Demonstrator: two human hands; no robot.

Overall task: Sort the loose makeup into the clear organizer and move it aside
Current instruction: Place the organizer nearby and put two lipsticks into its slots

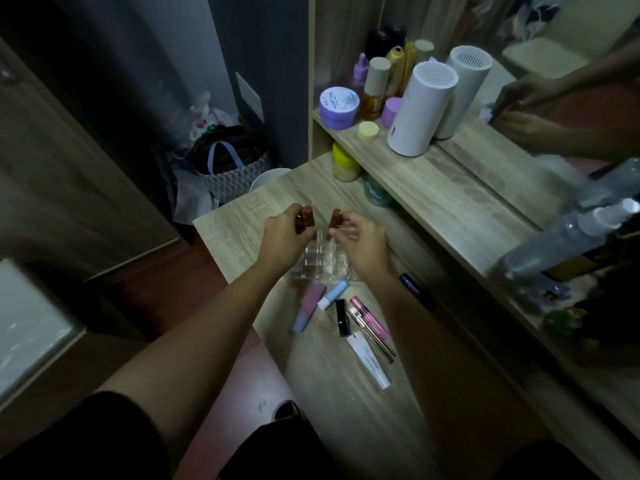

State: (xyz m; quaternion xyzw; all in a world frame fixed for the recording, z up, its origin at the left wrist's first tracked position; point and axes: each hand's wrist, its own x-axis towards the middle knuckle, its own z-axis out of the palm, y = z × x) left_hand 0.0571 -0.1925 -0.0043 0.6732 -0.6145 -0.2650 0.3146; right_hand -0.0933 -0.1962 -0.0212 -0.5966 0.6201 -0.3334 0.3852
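At the left of the wooden dressing table (242,233), the person's left hand (282,239) is closed around a small reddish-brown tube (306,220), its end poking up and away from the fist. Just beside it the right hand (362,242) pinches a second reddish-brown piece (336,218) between thumb and fingertips, likewise pointing up; the two pieces stand apart with a narrow gap between them, and whether they are cap and body of one lipstick or two separate items I cannot tell. Both hands hover directly above the clear organizer (320,261), which sits flat on the table with its grid of cells open upward, near the table's left edge. Nearer the person, six loose pieces lie flat: a pink-and-blue tube (309,311) slanting from upper right to lower left, a short blue-and-white stick (333,294) on the same slant, a black tube (341,317) lying almost straight toward the person, a pink wand tube (369,317), a thin silver-brown pencil (375,341) and a white tube (369,362), these last three slanting to lower right. A dark blue item (414,287) lies beyond the right forearm, under the shelf edge. Bare tabletop stays open to the left of the organizer and toward the far corner. The shelf (433,174) on the right carries jars, bottles and one white cylinder (420,109) against the mirror.
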